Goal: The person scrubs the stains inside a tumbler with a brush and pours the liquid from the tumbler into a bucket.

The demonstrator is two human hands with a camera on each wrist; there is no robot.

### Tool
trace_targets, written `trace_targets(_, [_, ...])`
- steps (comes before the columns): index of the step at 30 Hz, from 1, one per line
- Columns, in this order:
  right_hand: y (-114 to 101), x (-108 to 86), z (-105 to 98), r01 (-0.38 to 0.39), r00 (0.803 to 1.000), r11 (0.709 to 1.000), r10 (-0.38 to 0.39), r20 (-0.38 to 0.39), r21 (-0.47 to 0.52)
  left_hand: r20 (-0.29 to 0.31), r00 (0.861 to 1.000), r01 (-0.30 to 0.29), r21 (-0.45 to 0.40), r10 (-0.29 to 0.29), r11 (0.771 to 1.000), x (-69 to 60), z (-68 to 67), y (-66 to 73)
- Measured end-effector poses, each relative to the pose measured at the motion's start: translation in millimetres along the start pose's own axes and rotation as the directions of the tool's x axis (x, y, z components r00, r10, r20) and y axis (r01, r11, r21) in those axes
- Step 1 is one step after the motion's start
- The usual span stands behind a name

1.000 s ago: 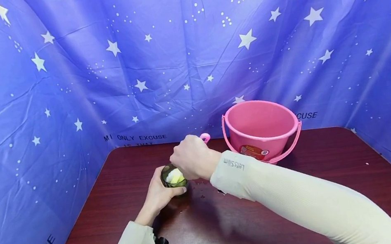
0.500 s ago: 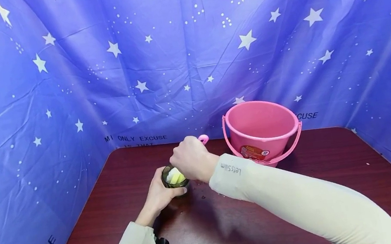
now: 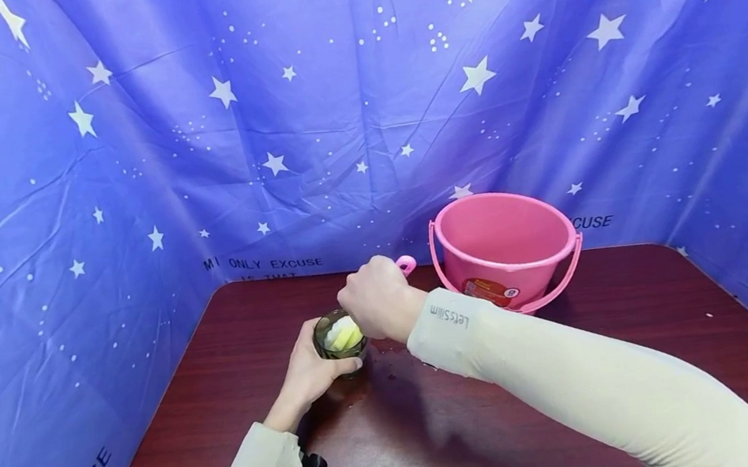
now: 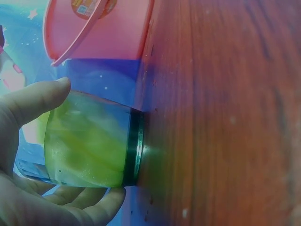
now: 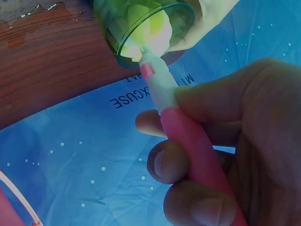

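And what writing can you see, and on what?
"MI ONLY EXCUSE": blue starry fabric backdrop
"IS THAT": below, partly hidden
"EXCUSE": backdrop's left
"AT": below, cut off
"MI": backdrop's right
"ON": below, cut off
"IS": below that
"CUSE": backdrop, beside pink plastic bucket
"Let'sSlim", apparently: cream cloth right sleeve
Too small to read: bucket's orange label

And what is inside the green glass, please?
A yellow and white, sponge-like mass fills much of the green glass; the pink-handled tool points into it. The inner bottom is covered from above; through the tinted side, the lower part looks blurred.
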State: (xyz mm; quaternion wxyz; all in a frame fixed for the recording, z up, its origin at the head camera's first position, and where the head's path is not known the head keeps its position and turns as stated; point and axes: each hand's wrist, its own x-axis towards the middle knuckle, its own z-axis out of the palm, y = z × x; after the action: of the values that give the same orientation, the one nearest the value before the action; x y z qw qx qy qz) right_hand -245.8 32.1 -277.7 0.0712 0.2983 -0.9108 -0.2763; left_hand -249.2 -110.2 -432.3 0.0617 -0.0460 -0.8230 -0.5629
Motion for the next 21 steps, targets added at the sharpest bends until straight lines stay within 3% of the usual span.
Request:
trace_targets(11, [1.3, -3.0, -4.9, 0.030, 0.999, 0.999, -0.031, 0.033, 0.037, 0.000, 1.000, -0.008, 0.012, 0.008, 1.000, 0.3, -0.1, -1.1])
trace_targets(21, [-0.6, -8.3, -4.0, 0.083, 0.994, 0.997, -0.083, -0.068, 0.003, 0.008, 1.000, 0.009, 0.030, -0.009, 1.000, 1.3, -0.2, -1.6])
